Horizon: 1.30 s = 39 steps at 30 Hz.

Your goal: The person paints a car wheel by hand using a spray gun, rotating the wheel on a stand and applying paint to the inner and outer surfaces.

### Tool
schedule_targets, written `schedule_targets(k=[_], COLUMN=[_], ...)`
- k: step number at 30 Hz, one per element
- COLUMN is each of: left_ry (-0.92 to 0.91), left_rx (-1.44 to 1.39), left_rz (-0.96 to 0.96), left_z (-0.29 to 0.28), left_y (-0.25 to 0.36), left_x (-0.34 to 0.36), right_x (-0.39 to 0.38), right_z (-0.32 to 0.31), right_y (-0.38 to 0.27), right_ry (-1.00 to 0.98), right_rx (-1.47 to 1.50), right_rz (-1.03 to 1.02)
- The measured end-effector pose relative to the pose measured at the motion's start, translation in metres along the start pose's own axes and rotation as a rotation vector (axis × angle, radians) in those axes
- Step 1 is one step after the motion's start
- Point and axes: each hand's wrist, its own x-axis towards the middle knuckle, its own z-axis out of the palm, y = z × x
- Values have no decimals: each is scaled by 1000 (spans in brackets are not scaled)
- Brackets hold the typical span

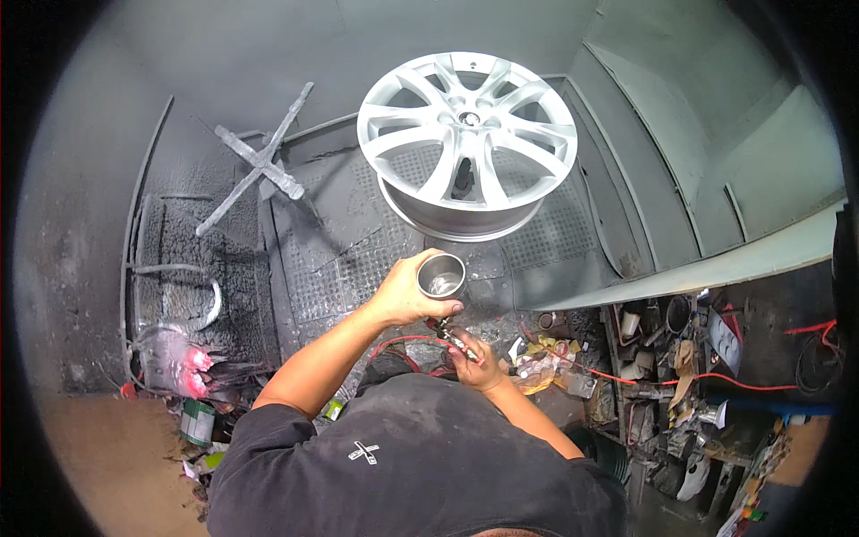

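Observation:
My left hand is wrapped round a round metal cup, whose mouth is uncovered and whose inside looks shiny; how much is in it I cannot tell. Just below the cup, my right hand grips a spray gun, its body partly hidden by the fingers. The cup seems to sit on top of the gun. Beyond both hands, a silver alloy wheel stands raised with its spoked face up, apart from the gun.
At left, a coated cross-shaped stand rises near a dark, rough panel. A red hose runs from near my hands toward the right. Cluttered shelves are at lower right, and a can stands at lower left. Grey booth walls enclose the far side.

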Motion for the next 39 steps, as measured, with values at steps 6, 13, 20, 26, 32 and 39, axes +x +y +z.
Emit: schedule_targets(k=[6, 13, 20, 26, 32, 39], left_ry=[173, 136, 113, -474, -345, 411], left_rx=[567, 691, -19, 615, 475, 177], left_rz=[253, 100, -16, -666, -586, -480], left_z=[10, 24, 9, -21, -80, -183], left_y=[-13, -31, -107, -243, -280, -291], left_x=[-23, -33, -45, -96, -11, 156], right_x=[4, 22, 59, 108, 155, 176], right_z=[4, 3, -38, -100, -143, -130], right_y=[4, 11, -23, -56, -98, -103], right_ry=[-185, -608, -337, -117, 236, 326], right_rx=[-17, -267, -138, -104, -41, -75], right_rz=[114, 207, 220, 211, 354, 583])
